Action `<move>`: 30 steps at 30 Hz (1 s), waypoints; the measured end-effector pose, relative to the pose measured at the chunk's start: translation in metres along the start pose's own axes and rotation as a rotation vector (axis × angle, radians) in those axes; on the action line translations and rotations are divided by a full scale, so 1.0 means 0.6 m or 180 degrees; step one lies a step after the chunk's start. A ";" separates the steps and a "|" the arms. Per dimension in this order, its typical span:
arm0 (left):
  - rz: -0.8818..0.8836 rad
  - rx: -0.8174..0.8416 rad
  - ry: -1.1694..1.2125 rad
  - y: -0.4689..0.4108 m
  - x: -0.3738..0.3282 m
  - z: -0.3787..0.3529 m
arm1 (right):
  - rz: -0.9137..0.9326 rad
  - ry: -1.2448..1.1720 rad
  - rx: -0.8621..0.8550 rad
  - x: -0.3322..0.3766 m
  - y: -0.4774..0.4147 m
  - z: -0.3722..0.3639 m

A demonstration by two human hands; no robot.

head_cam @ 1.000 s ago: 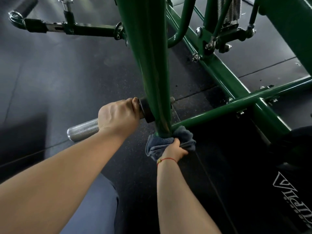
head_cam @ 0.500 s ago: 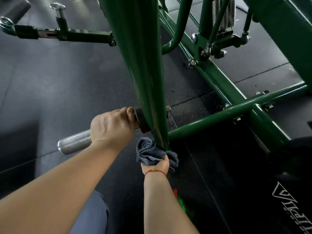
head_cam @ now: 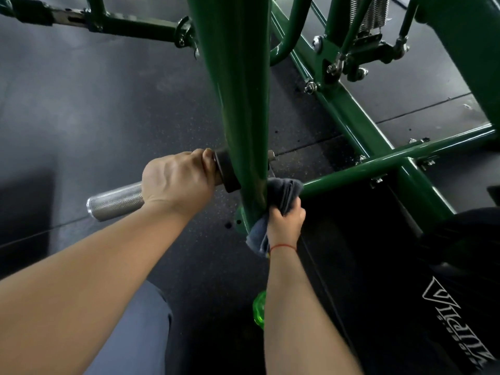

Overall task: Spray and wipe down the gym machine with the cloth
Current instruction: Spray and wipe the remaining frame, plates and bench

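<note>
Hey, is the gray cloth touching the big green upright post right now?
Touching. The head view shows the right hand gripping the cloth and pressing it against the lower right side of the post, with no gap between them.

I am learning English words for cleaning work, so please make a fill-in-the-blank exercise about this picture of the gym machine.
1. The right hand presses a grey ___ against the upright post.
2. The post is painted ___.
3. The string on the right wrist is ___.
4. The knurled handle is gripped by the ___ hand.
Missing words: cloth; green; red; left (the left hand).
</note>
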State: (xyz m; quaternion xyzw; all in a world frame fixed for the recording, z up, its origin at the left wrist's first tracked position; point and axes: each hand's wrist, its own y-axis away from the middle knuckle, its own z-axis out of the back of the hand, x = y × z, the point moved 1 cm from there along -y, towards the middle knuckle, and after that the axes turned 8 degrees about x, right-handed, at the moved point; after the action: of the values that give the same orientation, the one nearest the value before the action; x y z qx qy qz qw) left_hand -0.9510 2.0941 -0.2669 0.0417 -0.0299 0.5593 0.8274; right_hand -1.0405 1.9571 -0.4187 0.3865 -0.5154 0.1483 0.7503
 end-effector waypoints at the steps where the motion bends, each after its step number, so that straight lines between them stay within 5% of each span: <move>1: 0.0006 0.0008 -0.0007 0.000 0.000 -0.001 | 0.0011 0.0413 0.0200 0.005 -0.017 0.007; 6: 0.0037 0.0034 -0.0010 -0.001 0.000 -0.001 | 0.0239 0.2717 0.0498 0.043 -0.084 0.016; 14: 0.0042 -0.0203 0.0080 -0.002 0.001 -0.008 | 0.0210 0.3406 -0.0653 0.090 -0.219 0.152; 19: -0.0024 -0.0455 0.0166 0.000 0.001 -0.012 | -0.0050 0.3294 -0.0781 0.097 -0.256 0.205; 23: -0.0009 -0.0497 0.0192 0.000 -0.001 -0.014 | 0.0255 0.3635 -0.0461 0.081 -0.216 0.153; 30: -0.0012 -0.0586 0.0196 0.004 -0.006 -0.011 | 0.1351 0.4637 0.1272 0.110 -0.160 0.047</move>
State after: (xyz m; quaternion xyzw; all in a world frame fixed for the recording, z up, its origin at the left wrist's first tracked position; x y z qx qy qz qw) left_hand -0.9548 2.0925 -0.2738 -0.0517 -0.0555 0.5536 0.8293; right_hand -0.9713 1.8620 -0.3962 0.2127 0.0802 0.5946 0.7712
